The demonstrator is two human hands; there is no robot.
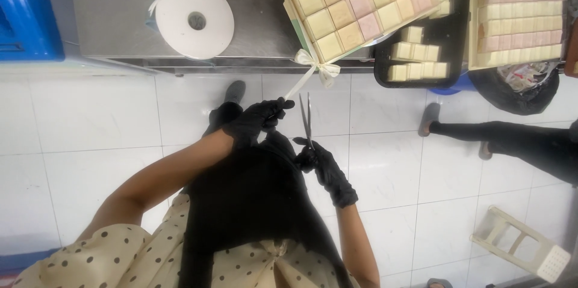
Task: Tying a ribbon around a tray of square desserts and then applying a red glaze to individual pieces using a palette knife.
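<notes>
Two black-gloved hands work below the steel counter's (120,29) front edge. Largest on it is a box (361,5) of cream and pink squares overhanging that edge, then a white ribbon roll (194,19) toward its left end. A cream bow (319,66) sits at the box's near corner; its tail runs down-left into the left hand (256,120), pinched shut on it. The right hand (328,170) grips scissors (306,122), blades nearly together, pointing up just right of the taut tail.

Scissors (306,120) between both hands, below the boxed bow (318,66).
</notes>
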